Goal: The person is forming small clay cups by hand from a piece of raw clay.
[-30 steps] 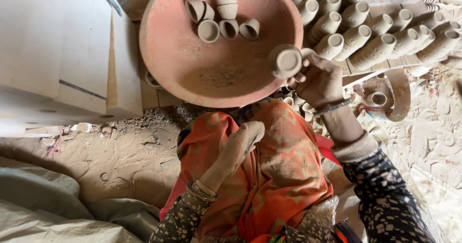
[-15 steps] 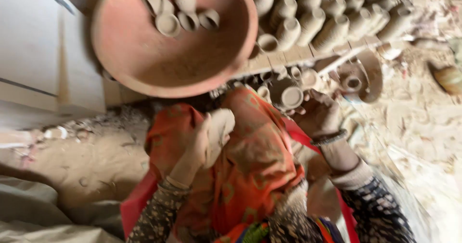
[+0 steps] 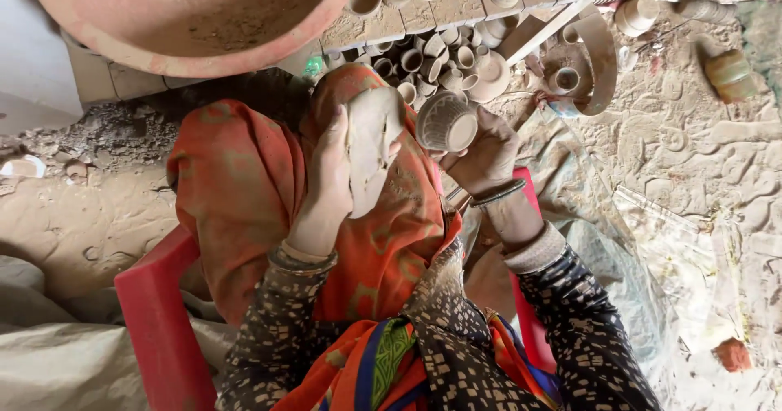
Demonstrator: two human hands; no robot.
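Left hand wraps fingers round pale clay lump, over orange cloth on lap. Right hand grips small patterned clay cup just beside lump. Step looks like shaping cup. Next move needs soft press, steady hold. Many little cups crowd wooden plank edge ahead.

Clay cup: small, pale grey, patterned wall, tipped sideways, centre frame. Clay lump: flattened, pale, held upright beside it.
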